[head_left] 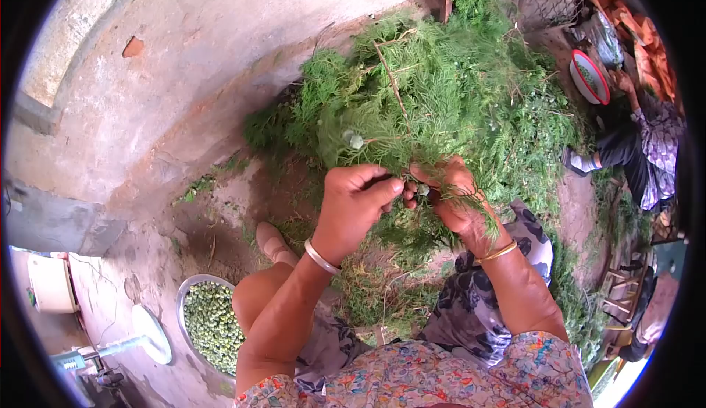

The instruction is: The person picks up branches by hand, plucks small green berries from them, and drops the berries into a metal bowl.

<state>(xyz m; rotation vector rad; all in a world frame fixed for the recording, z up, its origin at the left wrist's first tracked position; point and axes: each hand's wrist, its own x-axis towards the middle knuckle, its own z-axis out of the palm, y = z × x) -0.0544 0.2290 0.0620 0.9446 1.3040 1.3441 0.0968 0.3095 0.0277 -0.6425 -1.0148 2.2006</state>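
Observation:
In front of my lap, my left hand [354, 203] is closed with thumb and fingertips pinched together; what they hold is hidden. Close beside it, my right hand [457, 200] is wrapped round a leafy evergreen sprig [476, 203] with flat, scaly foliage, like arborvitae. A small pale-green cone [423, 189] shows between the two hands. Another round cone [354, 140] hangs just above my left hand, among blurred foliage. Past my hands rises a big heap of cut evergreen branches [441, 91], with a bare brown twig [392, 77] across it.
A metal basin [182, 312] full of small green cones stands left of my knee. Beyond it are a standing fan [152, 334] and a wall [198, 55]. At right, a seated person [654, 143] reaches toward a red-rimmed bowl [604, 88]. Loose greenery lies on the floor.

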